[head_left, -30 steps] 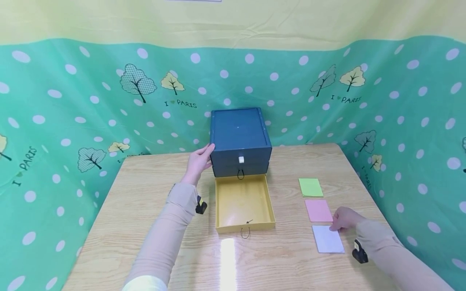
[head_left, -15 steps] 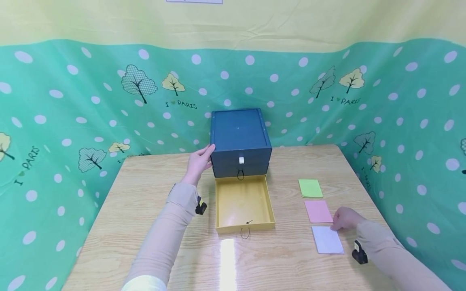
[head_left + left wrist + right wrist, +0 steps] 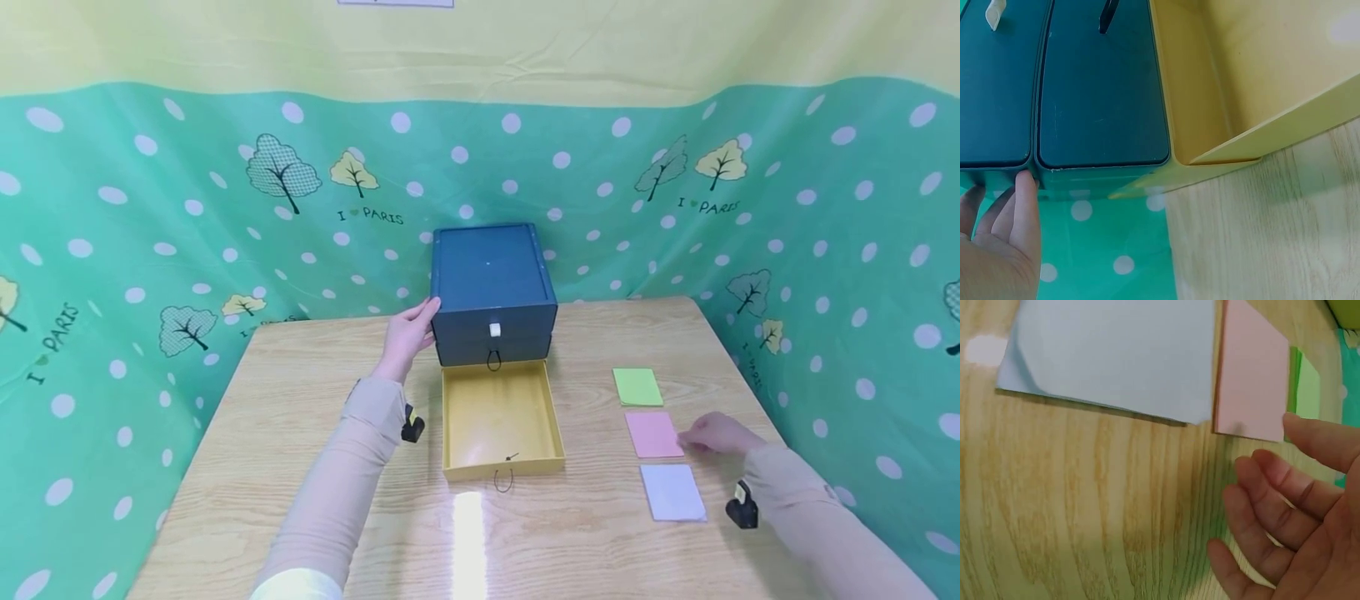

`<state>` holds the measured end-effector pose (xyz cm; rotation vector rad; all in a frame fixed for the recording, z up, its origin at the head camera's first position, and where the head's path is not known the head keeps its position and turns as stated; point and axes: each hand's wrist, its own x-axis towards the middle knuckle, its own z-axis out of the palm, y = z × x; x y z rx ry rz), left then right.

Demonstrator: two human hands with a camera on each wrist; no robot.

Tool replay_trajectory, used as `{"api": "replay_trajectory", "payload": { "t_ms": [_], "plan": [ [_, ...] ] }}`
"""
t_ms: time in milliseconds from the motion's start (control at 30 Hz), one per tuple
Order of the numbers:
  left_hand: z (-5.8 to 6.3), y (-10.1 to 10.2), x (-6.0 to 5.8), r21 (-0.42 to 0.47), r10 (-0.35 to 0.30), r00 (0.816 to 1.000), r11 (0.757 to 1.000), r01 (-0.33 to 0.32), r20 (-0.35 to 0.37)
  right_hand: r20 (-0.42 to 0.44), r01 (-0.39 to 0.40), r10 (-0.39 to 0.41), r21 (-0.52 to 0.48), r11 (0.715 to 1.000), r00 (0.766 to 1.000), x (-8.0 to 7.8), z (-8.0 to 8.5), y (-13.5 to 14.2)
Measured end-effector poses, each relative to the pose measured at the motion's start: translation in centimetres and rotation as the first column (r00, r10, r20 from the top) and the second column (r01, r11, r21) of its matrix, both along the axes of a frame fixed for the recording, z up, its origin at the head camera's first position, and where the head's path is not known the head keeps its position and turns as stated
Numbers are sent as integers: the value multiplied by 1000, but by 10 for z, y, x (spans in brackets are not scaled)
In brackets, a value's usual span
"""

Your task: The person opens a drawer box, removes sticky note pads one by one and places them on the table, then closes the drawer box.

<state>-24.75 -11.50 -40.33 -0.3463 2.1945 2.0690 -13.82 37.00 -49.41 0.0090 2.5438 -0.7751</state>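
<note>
My left hand rests against the left side of a dark blue drawer unit, fingers fairly straight along its edge in the left wrist view. Below the blue drawers, a yellow drawer is pulled out, with nothing in it. On the right, green, pink and pale lilac sticky note pads lie in a column. My right hand hovers at the pink pad's right edge, its fingers loosely bent and holding nothing. The lilac pad's top sheet curls at one corner in the right wrist view.
The wooden table is enclosed at the back and sides by a green dotted curtain. Pulls hang on the drawer fronts: a white tab, a black loop and a thin loop on the yellow drawer.
My right hand has moved from the lilac pad's upper right corner, away from me, to beside the pink pad. The left hand, drawer unit and pads have stayed in place.
</note>
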Motion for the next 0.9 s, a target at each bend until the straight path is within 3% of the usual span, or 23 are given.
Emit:
{"api": "replay_trajectory", "payload": {
  "t_ms": [267, 533, 667, 800, 900],
  "plan": [
    [1, 0, 1, 22, 0, 1000, 1000, 0, 1, -8, 37, -38, -115, 993, 999, -7, -3, 1],
    [-1, -3, 0, 21, 6, 1000, 1000, -6, 0, 133, 167, -122, -410, 897, 984, -15, 2, -11],
    [-2, -4, 0, 12, 5, 1000, 1000, -5, 0, 184, 197, -111, -558, 806, 977, -17, -1, -20],
    [-1, -3, -1, 22, -5, 1000, 1000, 5, -6, 237, 211, -54, -713, 669, 970, -19, -7, -27],
    [-1, -3, -1, 31, 1, 1000, 1000, -1, -3, 285, 259, -47, -777, 574, 957, -20, -7, -34]
  ]
}}
